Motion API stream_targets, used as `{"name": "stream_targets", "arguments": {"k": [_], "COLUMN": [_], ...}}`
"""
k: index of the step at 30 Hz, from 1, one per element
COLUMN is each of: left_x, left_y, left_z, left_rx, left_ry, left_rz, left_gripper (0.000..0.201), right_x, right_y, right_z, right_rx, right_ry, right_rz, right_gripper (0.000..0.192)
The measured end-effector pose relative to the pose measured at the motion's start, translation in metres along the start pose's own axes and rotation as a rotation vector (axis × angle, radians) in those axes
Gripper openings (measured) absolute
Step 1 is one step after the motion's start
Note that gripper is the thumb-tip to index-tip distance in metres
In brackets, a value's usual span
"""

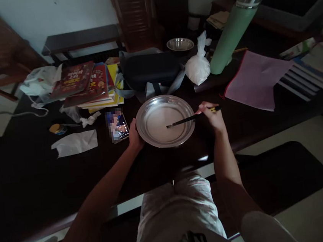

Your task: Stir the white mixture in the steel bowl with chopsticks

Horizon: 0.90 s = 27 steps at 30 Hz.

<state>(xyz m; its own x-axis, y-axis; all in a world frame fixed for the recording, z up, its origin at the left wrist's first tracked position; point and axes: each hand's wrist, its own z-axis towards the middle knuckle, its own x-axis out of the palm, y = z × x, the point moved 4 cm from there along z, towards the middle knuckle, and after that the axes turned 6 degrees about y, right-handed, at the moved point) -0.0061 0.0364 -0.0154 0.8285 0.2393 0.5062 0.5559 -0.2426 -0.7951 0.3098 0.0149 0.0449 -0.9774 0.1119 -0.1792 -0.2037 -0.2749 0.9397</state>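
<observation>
A wide, shallow stainless steel basin (168,142) sits at the table's front edge, with a pale, whitish layer covering its bottom. My left hand (134,136) grips the basin's left rim, thumb up at the edge and the other fingers mostly hidden. In my right hand (211,115) are dark chopsticks (186,120) with gold-patterned ends, held slanting over the right rim. Their tips reach the pale layer near the middle of the basin. Just left of my left hand lies a phone (118,126) with a lit screen, partly blurred.
Behind the basin are a black case (152,70) and a tied bag of white powder (198,68). A tall green thermos (232,38) stands beyond, near a pink cloth-like sheet (256,78). Stacked books (84,83), a small jar (57,129) and white paper (75,143) lie left.
</observation>
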Motion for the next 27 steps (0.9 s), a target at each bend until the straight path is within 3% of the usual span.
{"name": "stream_targets", "arguments": {"k": [3, 8, 13, 19, 24, 27], "left_x": [-0.0024, -0.0037, -0.0024, 0.0009, 0.0002, -0.0006], "left_y": [0.0008, 0.0024, -0.0001, -0.0014, -0.0012, -0.0005], "left_z": [0.0008, 0.0034, 0.0028, 0.0003, 0.0015, 0.0026], "left_rx": [0.004, 0.0, 0.012, 0.006, 0.021, 0.019], "left_ry": [0.027, 0.045, 0.056, 0.048, 0.065, 0.084], "left_rz": [0.009, 0.028, 0.038, 0.012, 0.01, 0.007], "left_gripper": [0.032, 0.038, 0.035, 0.031, 0.031, 0.032], "right_x": [0.0064, -0.0027, 0.0037, -0.0025, 0.0056, 0.0027], "right_y": [0.0022, 0.0004, 0.0019, 0.0, 0.0013, 0.0012], "right_z": [0.0005, -0.0007, -0.0007, -0.0013, -0.001, -0.0014], "right_rx": [-0.029, 0.01, -0.012, 0.007, -0.025, -0.034], "right_ry": [0.098, -0.06, 0.074, -0.056, 0.076, 0.012], "right_rz": [-0.036, -0.033, -0.051, -0.011, -0.047, -0.042], "right_gripper": [0.051, 0.054, 0.051, 0.052, 0.049, 0.048]}}
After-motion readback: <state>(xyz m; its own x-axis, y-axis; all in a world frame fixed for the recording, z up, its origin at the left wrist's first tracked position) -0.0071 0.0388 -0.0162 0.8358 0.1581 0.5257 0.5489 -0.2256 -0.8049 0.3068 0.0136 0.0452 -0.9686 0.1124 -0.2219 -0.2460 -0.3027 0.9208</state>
